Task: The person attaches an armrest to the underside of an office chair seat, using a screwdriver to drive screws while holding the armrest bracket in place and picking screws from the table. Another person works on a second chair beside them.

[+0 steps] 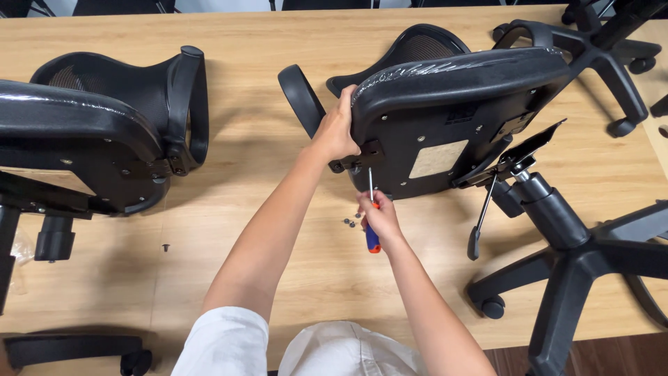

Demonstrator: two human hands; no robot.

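- Left hand (339, 131) fingers wrapped over the seat (445, 104) edge, above the bracket (365, 150); seat lies tipped on the table (264, 202).
- Right hand (377, 217) fingers closed round the screwdriver (372, 221), tip up at the bracket.
- Keep shaft square to the screw, push firmly, brace the seat.
- Spare screws (350, 222) lie beside the right hand.

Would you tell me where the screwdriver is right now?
In the head view, just right of centre, the screwdriver is held upright in the right hand, its tip under the chair seat, beside small screws.

Chair seat (445, 118) black, pale tan label patch on underside. Screwdriver (372, 223) handle orange and blue, shaft silver. Table (264, 42) light wood grain. Second chair (90, 132) black (mesh back). Sleeves (229, 345) white. Loose screws (350, 223) dark.
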